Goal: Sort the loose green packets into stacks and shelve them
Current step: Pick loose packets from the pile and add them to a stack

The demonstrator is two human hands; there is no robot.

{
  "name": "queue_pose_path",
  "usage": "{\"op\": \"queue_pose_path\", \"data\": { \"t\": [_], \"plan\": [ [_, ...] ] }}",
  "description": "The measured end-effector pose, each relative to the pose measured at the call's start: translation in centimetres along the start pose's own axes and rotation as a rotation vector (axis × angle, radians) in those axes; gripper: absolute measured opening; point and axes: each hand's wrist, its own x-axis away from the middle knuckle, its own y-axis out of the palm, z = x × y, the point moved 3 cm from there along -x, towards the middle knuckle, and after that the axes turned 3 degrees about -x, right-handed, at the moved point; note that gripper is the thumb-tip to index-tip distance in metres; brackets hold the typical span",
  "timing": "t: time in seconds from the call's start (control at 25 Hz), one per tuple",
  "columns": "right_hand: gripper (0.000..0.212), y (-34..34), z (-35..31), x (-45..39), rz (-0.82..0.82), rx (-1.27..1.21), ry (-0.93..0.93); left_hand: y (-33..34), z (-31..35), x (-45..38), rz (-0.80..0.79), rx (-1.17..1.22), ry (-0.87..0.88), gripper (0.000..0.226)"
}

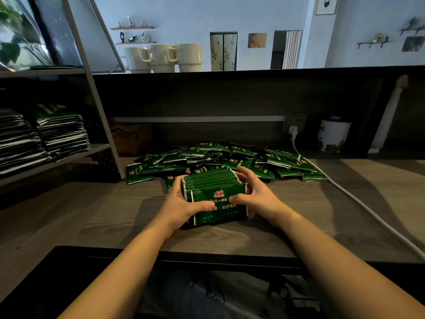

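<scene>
A stack of green packets [216,192] stands on edge on the wooden desk [92,217], pressed together between both hands. My left hand [181,203] grips its left side with the thumb across the front packet. My right hand [255,192] grips the right side, fingers curled over the top and thumb on the front. Behind the stack lies a loose heap of green packets [230,160]. On the shelf [69,157] at the left sit two finished stacks of packets [62,132].
A white power cable [358,199] runs from a wall socket [294,125] across the desk's right side. A white jar [333,137] stands at the back right. A brown box [131,139] sits behind the heap. The shelf's slanted metal frame [103,125] rises at the left.
</scene>
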Motion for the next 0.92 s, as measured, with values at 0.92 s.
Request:
{"op": "queue_pose_path", "data": {
  "t": [0.92],
  "plan": [
    [0.048, -1.9, 0.2, -6.7, 0.424, 0.657, -0.04, -1.5, -1.1, -0.7, 0.29, 0.016, -0.032, 0.064]
  ]
}}
